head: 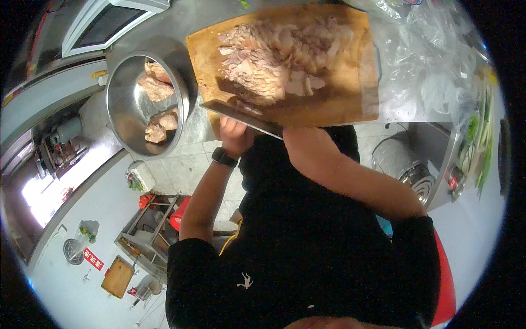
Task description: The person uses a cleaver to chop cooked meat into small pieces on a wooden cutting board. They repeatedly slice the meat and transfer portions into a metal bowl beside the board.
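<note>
My right hand (295, 135) grips a broad-bladed kitchen knife (242, 118) at the near edge of a wooden cutting board (349, 109). Its blade stretches leftward, and the handle is hidden by the hand. Just below the blade is my left hand (235, 132), with a dark watch on the wrist; the blade covers part of its fingers, so whether it holds anything cannot be seen. Thinly sliced cooked meat (263, 70) lies in a wide heap across the board. Left of the board, a steel bowl (113, 119) contains several larger chunks of meat (157, 88).
Crumpled clear plastic bags (431, 61) cover the counter at right, near scallions (485, 140). A white-framed appliance (111, 26) stands at the back left. Below the counter on the right is a metal container (417, 179). A metal rack (154, 234) stands behind on the left.
</note>
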`<control>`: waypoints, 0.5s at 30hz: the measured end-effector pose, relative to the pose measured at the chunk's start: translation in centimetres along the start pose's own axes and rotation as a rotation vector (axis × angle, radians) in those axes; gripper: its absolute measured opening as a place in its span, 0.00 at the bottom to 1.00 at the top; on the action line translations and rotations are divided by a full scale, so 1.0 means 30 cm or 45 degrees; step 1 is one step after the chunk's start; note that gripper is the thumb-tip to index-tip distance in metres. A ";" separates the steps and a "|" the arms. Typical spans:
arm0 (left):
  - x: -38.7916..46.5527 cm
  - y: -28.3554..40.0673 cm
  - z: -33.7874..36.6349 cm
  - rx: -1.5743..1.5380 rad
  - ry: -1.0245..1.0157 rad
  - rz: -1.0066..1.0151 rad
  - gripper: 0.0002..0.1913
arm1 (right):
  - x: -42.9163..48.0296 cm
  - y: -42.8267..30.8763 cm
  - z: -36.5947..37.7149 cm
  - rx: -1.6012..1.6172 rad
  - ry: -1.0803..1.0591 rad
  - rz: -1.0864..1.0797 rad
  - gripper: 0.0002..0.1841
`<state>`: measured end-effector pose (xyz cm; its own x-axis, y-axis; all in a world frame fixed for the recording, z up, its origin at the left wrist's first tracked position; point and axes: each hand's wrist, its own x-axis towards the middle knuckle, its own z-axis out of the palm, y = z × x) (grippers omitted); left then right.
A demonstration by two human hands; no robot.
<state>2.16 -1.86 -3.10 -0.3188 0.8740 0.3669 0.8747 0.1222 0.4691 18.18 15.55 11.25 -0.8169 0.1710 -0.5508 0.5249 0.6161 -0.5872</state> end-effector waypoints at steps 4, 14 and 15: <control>0.010 0.003 -0.001 -0.030 -0.015 -0.044 0.12 | -0.061 0.007 -0.011 0.005 -0.051 0.141 0.10; 0.025 0.002 -0.011 -0.055 -0.044 -0.020 0.11 | -0.055 0.013 -0.035 0.040 -0.125 0.135 0.10; 0.028 0.001 -0.011 -0.078 -0.067 -0.040 0.11 | -0.058 0.018 -0.036 0.017 -0.217 0.227 0.10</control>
<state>1.79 -1.29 -2.52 -0.3248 0.8939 0.3090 0.8400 0.1225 0.5287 19.63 16.43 12.54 -0.6593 0.1435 -0.7380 0.6615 0.5773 -0.4787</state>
